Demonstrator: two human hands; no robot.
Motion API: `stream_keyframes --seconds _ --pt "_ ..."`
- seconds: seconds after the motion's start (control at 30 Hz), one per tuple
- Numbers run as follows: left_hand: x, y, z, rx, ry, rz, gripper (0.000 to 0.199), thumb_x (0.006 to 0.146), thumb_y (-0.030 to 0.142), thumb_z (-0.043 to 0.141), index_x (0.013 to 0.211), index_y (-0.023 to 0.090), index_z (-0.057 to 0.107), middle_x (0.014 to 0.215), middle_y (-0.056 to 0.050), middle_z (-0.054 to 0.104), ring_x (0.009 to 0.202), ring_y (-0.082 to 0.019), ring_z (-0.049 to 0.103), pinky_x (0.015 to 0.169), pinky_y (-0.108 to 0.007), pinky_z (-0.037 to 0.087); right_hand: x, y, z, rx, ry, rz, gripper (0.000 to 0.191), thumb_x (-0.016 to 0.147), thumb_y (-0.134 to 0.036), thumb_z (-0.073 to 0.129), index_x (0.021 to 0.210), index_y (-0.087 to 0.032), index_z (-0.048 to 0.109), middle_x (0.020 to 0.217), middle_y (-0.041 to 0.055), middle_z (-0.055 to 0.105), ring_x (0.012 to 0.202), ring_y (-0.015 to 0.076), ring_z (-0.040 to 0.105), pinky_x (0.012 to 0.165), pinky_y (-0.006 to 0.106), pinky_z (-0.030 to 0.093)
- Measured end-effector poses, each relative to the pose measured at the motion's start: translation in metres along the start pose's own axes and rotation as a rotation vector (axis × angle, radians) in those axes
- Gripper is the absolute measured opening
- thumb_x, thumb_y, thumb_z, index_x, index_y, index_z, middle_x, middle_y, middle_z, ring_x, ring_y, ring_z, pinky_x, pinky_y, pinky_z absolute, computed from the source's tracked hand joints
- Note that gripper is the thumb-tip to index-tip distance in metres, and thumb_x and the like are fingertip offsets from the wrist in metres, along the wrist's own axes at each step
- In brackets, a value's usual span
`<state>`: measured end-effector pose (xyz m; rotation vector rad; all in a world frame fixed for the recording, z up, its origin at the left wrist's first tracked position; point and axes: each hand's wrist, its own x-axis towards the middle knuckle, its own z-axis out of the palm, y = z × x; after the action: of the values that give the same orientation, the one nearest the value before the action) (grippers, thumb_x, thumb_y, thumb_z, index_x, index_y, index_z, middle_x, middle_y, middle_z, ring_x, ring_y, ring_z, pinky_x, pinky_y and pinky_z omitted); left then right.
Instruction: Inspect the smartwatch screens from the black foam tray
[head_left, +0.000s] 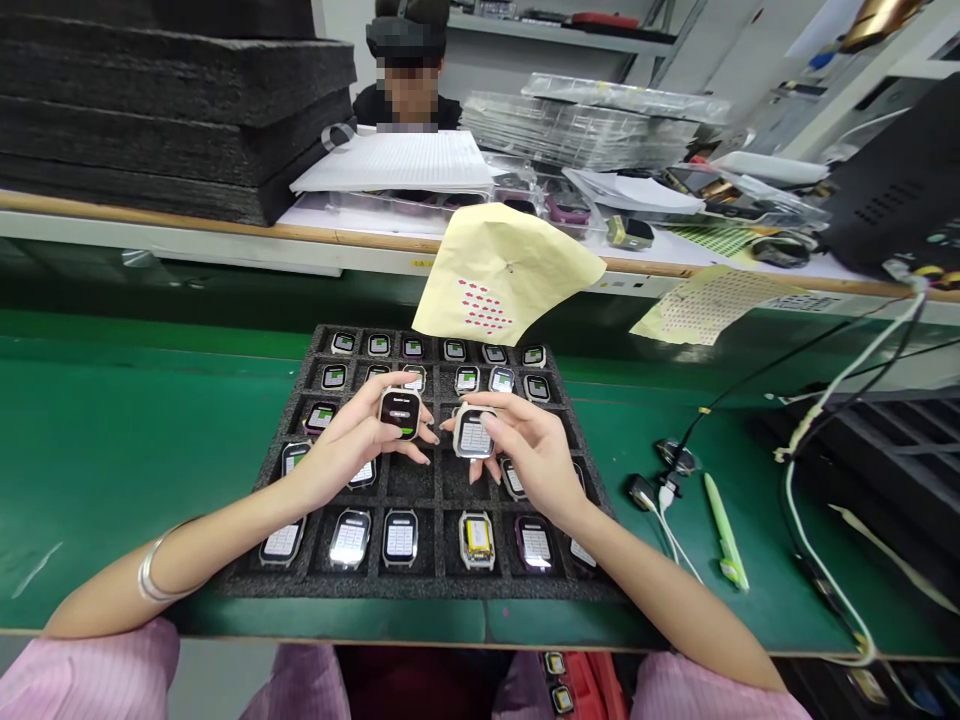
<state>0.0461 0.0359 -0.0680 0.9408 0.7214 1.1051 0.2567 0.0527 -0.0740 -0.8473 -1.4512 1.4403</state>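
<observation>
Head view, right hand, watch part-covered

No words or numbers are coming through legibly. A yellow sheet is displaying rows of small red marks, apparently arrows; a second yellow sheet is carrying denser, finer marks. The left hand is holding a dark-screened watch showing a tiny white line above a green patch. The right hand is holding a pale-screened watch showing blurred, gridded print. A small yellow label is sitting on the shelf edge, its print unreadable.
</observation>
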Motion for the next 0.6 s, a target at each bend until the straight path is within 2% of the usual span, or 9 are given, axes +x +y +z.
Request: stream_keyframes --seconds 0.1,0.23,0.37,0.47,0.57,0.6 --pt "-0.001 0.001 0.000 0.008 -0.010 -0.009 0.047 0.074 0.009 0.054 0.121 0.018 0.051 0.097 -0.008 0.065 0.090 -0.024 0.065 0.073 -0.037 0.058 -0.001 -0.002 -0.002 0.046 -0.028 -0.004 0.029 0.091 -0.038 0.060 0.111 -0.016 0.063 0.088 0.0096 0.072 0.051 0.0176 0.067 0.035 0.022 0.041" --pt "-0.002 0.002 0.002 0.001 -0.027 0.001 0.048 0.073 0.009 0.056 0.120 0.018 0.052 0.096 -0.008 0.065 0.088 -0.023 0.064 0.072 -0.036 0.058 -0.004 -0.006 -0.001 0.003 -0.016 0.001 0.033 0.087 -0.033 0.067 0.115 -0.018 0.061 0.094 0.0103 0.072 0.051 0.0172 0.067 0.037 0.023 0.043" --pt "-0.004 0.001 0.002 0.014 -0.051 0.009 0.045 0.077 0.011 0.059 0.121 0.020 0.053 0.099 -0.007 0.063 0.090 -0.023 0.064 0.073 -0.037 0.058 -0.009 -0.013 0.002 -0.030 0.020 -0.008 0.028 0.085 -0.029 0.070 0.111 -0.020 0.062 0.091 0.0083 0.072 0.049 0.0163 0.065 0.035 0.023 0.042" --pt "-0.006 -0.001 0.003 0.046 -0.096 0.017 0.039 0.086 0.017 0.058 0.124 0.022 0.051 0.100 -0.007 0.062 0.092 -0.022 0.063 0.075 -0.037 0.058 -0.018 -0.031 0.007 0.007 -0.016 -0.021 0.026 0.088 -0.031 0.068 0.112 -0.024 0.063 0.094 0.0093 0.072 0.050 0.0188 0.066 0.036 0.026 0.045" --pt "-0.009 0.002 0.008 0.081 -0.131 0.028 0.033 0.092 0.020 0.054 0.125 0.023 0.050 0.096 -0.006 0.062 0.089 -0.020 0.064 0.074 -0.033 0.059 -0.037 -0.057 0.017 0.060 -0.127 -0.046 0.039 0.086 -0.038 0.069 0.124 -0.033 0.059 0.108 0.0116 0.069 0.058 0.0252 0.069 0.040 0.034 0.053" --pt "-0.010 0.004 0.011 0.084 -0.133 0.029 0.032 0.092 0.020 0.053 0.124 0.024 0.050 0.095 -0.006 0.061 0.086 -0.019 0.064 0.071 -0.032 0.059 -0.045 -0.064 0.020 0.047 -0.133 -0.037 0.047 0.084 -0.035 0.072 0.127 -0.038 0.057 0.110 0.0108 0.069 0.059 0.0263 0.070 0.043 0.036 0.056"
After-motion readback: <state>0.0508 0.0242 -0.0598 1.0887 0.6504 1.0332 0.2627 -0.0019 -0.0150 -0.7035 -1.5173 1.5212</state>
